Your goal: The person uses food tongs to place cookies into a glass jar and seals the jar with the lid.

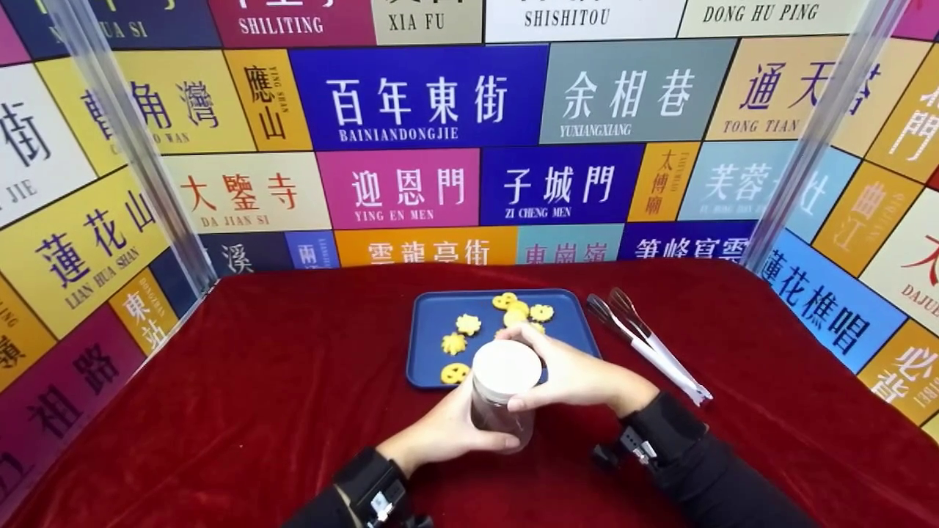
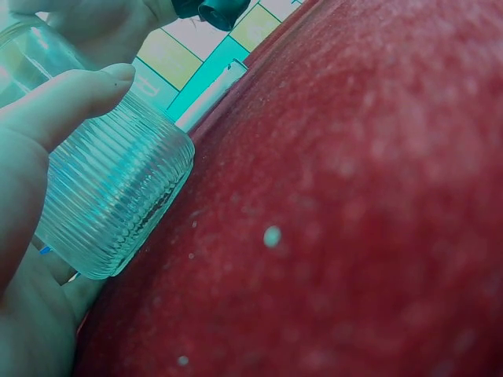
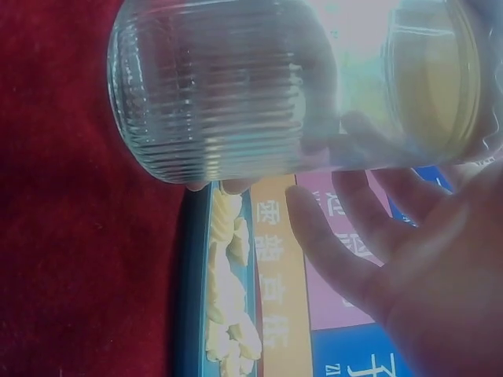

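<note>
A clear ribbed glass jar [image 1: 503, 419] with a whitish lid [image 1: 508, 368] is held upright near the front edge of a blue tray. My left hand [image 1: 441, 431] grips the jar's body, its thumb across the near side; the left wrist view shows the ribbed glass [image 2: 118, 192] in that grasp. Around the lid, my right hand [image 1: 579, 372] curls its thumb and fingers. Seen from the right wrist, the jar [image 3: 212, 94] looks empty, and the right fingers [image 3: 338, 251] reach along its top end. Whether the jar's base touches the cloth is unclear.
Yellow biscuits [image 1: 468, 324] of several shapes lie on the blue tray [image 1: 419, 345] behind the jar. To the right are metal tongs [image 1: 653, 348]. Dark red cloth [image 1: 257, 396] covers the table, and sign-covered panels [image 1: 418, 99] stand around its back and sides.
</note>
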`<state>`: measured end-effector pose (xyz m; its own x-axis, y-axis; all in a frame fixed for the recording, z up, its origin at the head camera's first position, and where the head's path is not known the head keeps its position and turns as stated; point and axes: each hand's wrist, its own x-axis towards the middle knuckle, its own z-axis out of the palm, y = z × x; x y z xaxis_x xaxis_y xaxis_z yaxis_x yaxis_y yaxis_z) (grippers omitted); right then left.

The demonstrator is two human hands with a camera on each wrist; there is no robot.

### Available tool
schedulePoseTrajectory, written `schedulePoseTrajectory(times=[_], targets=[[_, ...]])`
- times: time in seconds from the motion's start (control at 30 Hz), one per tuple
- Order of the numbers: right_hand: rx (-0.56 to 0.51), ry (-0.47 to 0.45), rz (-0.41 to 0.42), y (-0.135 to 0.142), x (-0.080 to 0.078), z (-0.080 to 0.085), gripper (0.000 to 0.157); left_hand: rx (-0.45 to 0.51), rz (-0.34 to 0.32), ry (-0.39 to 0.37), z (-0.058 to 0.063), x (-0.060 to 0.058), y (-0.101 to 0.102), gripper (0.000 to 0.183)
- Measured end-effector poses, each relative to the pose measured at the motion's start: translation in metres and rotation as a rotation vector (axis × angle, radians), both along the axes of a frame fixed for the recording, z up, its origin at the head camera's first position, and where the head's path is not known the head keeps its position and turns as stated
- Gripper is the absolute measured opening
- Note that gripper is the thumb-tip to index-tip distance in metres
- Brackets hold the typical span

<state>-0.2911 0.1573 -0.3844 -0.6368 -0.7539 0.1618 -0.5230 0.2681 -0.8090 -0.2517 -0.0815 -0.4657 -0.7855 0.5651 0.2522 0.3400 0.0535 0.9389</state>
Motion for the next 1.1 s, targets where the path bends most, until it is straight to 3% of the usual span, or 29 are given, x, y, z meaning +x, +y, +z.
schedulePoseTrajectory(times=[0.17, 0.4, 0.57, 0.87, 1.1], targets=[[-0.019, -0.028, 0.03, 0.005, -0.004, -0.004, 0.085, 0.009, -0.006, -0.009, 0.0, 0.0, 0.001, 0.106], [-0.119, -0.175, 0.111, 0.008, -0.01, -0.011, 0.09, -0.011, 0.024, -0.026, 0.001, 0.001, 0.001, 0.103], [-0.14, -0.201, 0.128, 0.008, -0.01, -0.011, 0.089, 0.001, 0.008, -0.023, 0.001, 0.0, 0.001, 0.102], [-0.062, -0.112, 0.118, 0.005, -0.005, -0.002, 0.088, 0.007, -0.002, -0.029, 0.002, 0.0, 0.0, 0.101], [0.05, 0.06, -0.005, 0.001, 0.004, 0.008, 0.082, 0.005, -0.003, -0.02, 0.002, 0.001, 0.0, 0.104]])
